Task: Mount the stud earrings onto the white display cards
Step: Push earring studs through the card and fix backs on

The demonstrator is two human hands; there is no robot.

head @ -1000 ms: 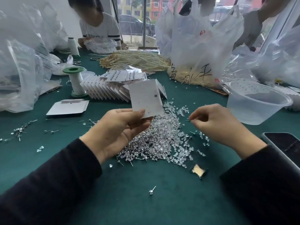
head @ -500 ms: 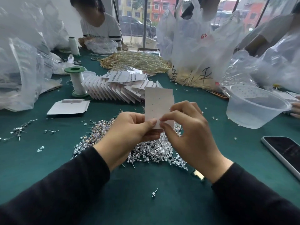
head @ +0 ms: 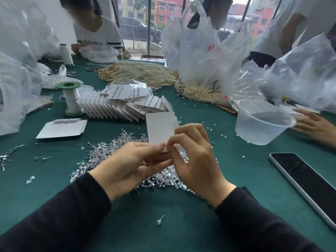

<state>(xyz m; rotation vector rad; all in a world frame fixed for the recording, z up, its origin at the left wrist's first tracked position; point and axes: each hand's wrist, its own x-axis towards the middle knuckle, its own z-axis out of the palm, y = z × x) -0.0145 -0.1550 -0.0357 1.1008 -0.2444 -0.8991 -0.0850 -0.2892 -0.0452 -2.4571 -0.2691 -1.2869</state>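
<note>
A white display card with small holes stands upright above the pile of loose stud earrings. My left hand pinches the card's lower edge from the left. My right hand has its thumb and forefinger pinched at the card's lower right corner; whatever sits between the fingertips is too small to make out. A single stud lies alone on the green cloth near me. A fanned stack of filled cards sits behind the pile.
A clear plastic tub stands at right, another person's hand beside it. A phone lies at the right edge. A green-capped thread spool, a flat white card piece, plastic bags and pearl strands lie around.
My right hand came from the right side of the pile to the card and now pinches at its lower corner. The card turned upright and shifted slightly right.
</note>
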